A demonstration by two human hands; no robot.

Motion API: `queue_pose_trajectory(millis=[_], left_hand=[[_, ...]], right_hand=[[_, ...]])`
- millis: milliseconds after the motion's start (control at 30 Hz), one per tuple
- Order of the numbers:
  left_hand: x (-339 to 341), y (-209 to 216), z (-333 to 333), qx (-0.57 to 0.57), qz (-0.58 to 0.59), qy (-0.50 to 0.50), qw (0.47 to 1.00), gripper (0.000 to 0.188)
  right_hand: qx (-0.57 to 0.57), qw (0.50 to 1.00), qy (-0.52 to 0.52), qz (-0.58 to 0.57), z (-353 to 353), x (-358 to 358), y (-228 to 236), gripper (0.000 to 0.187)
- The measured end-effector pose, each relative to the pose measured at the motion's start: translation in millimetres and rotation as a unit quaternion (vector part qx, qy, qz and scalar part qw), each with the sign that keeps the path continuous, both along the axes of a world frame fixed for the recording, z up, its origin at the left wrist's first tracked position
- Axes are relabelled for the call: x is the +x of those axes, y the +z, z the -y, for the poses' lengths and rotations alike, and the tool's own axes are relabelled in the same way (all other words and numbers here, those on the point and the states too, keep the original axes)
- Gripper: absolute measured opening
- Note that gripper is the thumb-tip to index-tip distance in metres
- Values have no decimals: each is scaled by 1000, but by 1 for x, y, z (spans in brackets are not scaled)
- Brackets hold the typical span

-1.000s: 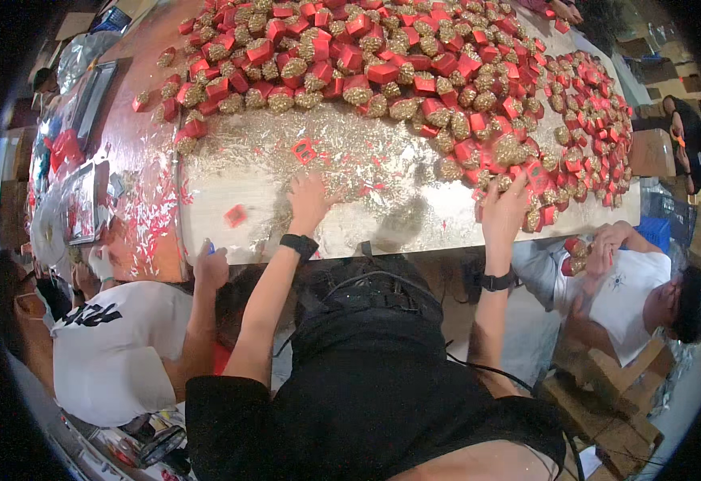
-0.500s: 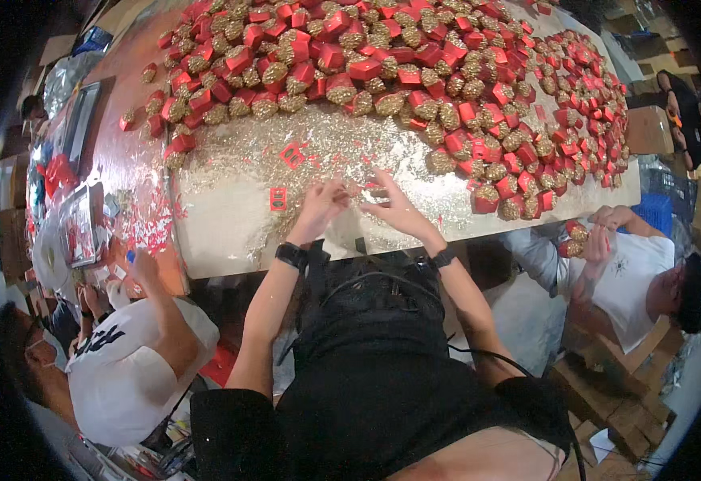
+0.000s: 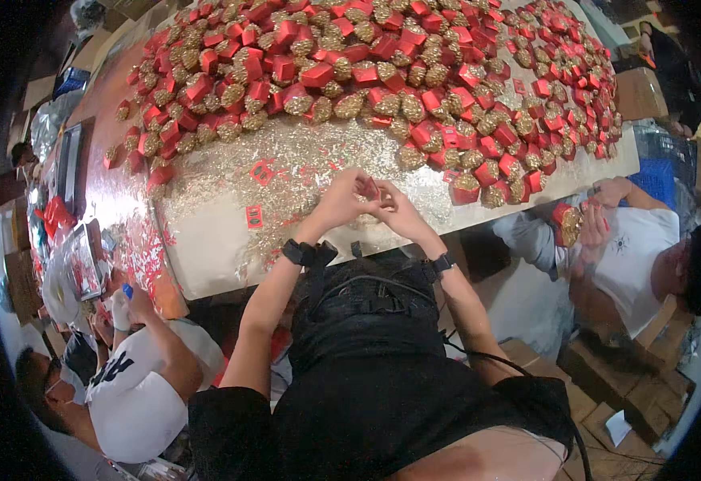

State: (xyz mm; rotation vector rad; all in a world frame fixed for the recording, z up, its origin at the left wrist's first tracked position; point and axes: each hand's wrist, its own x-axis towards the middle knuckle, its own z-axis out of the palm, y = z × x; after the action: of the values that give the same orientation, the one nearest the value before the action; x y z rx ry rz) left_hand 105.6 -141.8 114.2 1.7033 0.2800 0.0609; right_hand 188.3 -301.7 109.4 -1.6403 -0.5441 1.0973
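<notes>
My left hand [image 3: 342, 200] and my right hand [image 3: 404, 216] meet over the near part of the table. A small flat red piece [image 3: 373, 190], like a paper label, is pinched between their fingers; the fingers partly cover it. To the left of my hands, a red card with a dark print [image 3: 254, 216] lies flat on the tabletop. Farther off lies a tilted red cut-out [image 3: 262, 171] with a dark middle. Gold glitter and red scraps are scattered around them.
A big heap of red-and-gold glittered ornaments [image 3: 318, 76] covers the far side and right of the table [image 3: 206, 260]. At left, a person in white [image 3: 142, 393] holds something blue. Another person [image 3: 631, 256] at right handles an ornament. Cardboard boxes [image 3: 639, 94] stand behind.
My hands were apart over the table; now they have come together with the red piece between their fingers. The view has shifted a little, moving the table cards leftward and down.
</notes>
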Motion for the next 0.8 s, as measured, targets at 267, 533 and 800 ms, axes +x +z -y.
queue_pose_trajectory(millis=[267, 533, 800], left_hand=[[52, -30, 33, 66, -157, 61, 984, 32], [129, -90, 37, 121, -284, -37, 950, 72], [171, -166, 57, 106, -284, 97, 948, 82]], right_hand=[[-60, 997, -39, 23, 41, 31, 4, 20], [72, 838, -203, -501, 84, 45, -33, 28], [220, 653, -354, -632, 86, 34, -30, 42]])
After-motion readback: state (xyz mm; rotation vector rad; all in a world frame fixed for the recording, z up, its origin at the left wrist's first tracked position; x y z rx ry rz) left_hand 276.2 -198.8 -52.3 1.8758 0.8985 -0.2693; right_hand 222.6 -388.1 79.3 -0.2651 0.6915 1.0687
